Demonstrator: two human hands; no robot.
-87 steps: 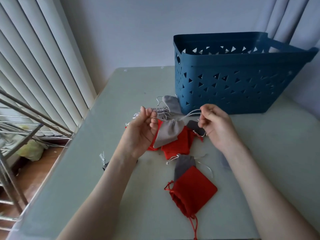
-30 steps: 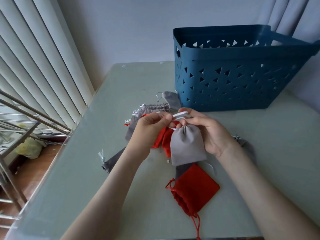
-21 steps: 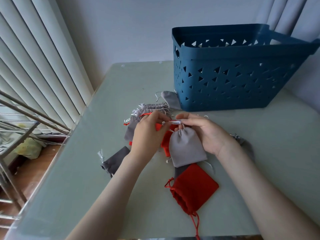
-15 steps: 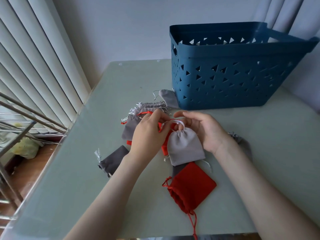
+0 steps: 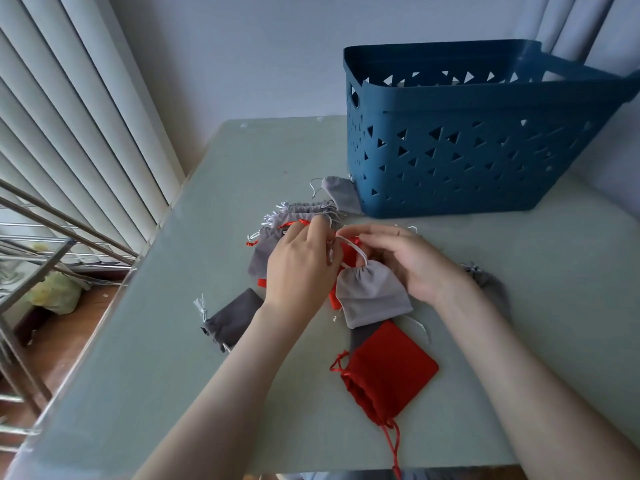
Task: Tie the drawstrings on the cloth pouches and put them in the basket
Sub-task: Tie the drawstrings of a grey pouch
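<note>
One grey pouch (image 5: 372,296) was held low over the tabletop (image 5: 207,375), neck up so its cord (image 5: 349,245) could be knotted; left hand (image 5: 298,268) and right hand (image 5: 408,261) each pinched that cord. Basket (image 5: 450,161) stood just behind, within reach.

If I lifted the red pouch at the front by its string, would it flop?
Probably floppy: the red pouch lies flat and its neck is crumpled. Likely light, since it looks like thin, empty cloth. Being flat, it is unlikely to roll.

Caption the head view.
Left hand and right hand pinch the drawstring of a light grey pouch; blue basket stands behind.
</note>
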